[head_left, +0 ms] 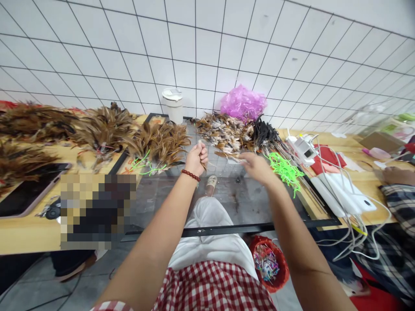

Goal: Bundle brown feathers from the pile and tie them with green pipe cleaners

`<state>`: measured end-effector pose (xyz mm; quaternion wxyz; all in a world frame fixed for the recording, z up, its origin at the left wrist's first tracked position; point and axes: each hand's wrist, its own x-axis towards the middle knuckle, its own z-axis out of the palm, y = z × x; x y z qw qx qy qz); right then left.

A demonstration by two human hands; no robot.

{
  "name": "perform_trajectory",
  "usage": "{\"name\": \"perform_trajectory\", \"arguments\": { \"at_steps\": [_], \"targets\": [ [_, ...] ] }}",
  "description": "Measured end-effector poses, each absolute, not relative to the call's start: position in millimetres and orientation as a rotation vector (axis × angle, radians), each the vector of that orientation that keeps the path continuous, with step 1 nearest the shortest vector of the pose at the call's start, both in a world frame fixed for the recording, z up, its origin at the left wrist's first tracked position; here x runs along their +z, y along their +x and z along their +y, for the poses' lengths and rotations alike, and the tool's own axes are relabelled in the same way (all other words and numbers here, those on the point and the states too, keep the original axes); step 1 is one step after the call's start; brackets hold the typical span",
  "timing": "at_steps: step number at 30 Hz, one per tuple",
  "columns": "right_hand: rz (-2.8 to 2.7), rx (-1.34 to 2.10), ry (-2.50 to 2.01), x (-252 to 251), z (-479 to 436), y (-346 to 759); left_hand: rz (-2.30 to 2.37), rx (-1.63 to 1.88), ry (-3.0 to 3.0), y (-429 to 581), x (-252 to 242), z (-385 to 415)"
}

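My left hand (196, 160), with a red bead bracelet (190, 175) at the wrist, is closed above the glass tabletop (162, 203). A brown feather (204, 166) sticks out below its fingers. My right hand (257, 167) is at the near edge of a pile of mixed brown and white feathers (223, 134). Its thumb and fingers are pinched at the end of a feather there, slightly blurred. Left of my left hand lies a bundle of brown feathers (158, 142) with green ties (149, 169). Bright green strings (285, 170) lie right of my right hand.
A white lidded cup (173, 106) and a pink plastic bag (243, 103) stand by the wall. More feather bundles (100, 129) and a phone (30, 190) lie left. White cables (346, 185) cross the right side, near another person's plaid sleeve (400, 203). Below is a red bin (283, 268).
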<state>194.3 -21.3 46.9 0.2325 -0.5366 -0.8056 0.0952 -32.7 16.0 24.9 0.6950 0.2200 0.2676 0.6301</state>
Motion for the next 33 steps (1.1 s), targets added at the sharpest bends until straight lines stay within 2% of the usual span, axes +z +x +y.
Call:
{"name": "perform_trajectory", "arguments": {
  "at_steps": [4, 6, 13, 18, 21, 24, 29, 33],
  "targets": [
    [-2.691, 0.282, -1.132, 26.1, -59.7, 120.8, 0.616, 1.435, 0.472, -37.9, 23.8, 17.5],
    [-2.8, 0.302, -1.152, 14.1, -70.7, 107.7, 0.642, 1.437, 0.484, -37.7, 22.8, 17.5],
    [-2.602, 0.103, -1.884, 5.9, -47.0, 152.0, 0.588, 1.416, 0.482, -31.5, 18.4, 17.2],
    [-2.67, 0.057, -1.536, 6.3, -36.2, 105.4, 0.484, 1.401, 0.448, -39.5, 27.6, 13.3],
    [-2.755, 0.161, -1.391, 0.1, -27.2, 73.9, 0.327, 1.388, 0.43, -48.5, 33.8, 9.5],
    [-2.729, 0.205, -1.581, -2.2, -18.0, 84.0, 0.21, 1.373, 0.387, -53.3, 32.7, 8.4],
    [-2.551, 0.077, -1.996, 5.2, -27.7, 145.0, 0.211, 1.307, 0.337, -50.9, 19.3, 13.8],
    [-2.608, 0.014, -1.689, 4.1, -69.2, 138.4, 0.215, 1.287, 0.333, -47.9, 11.4, 16.2]
  ]
}}
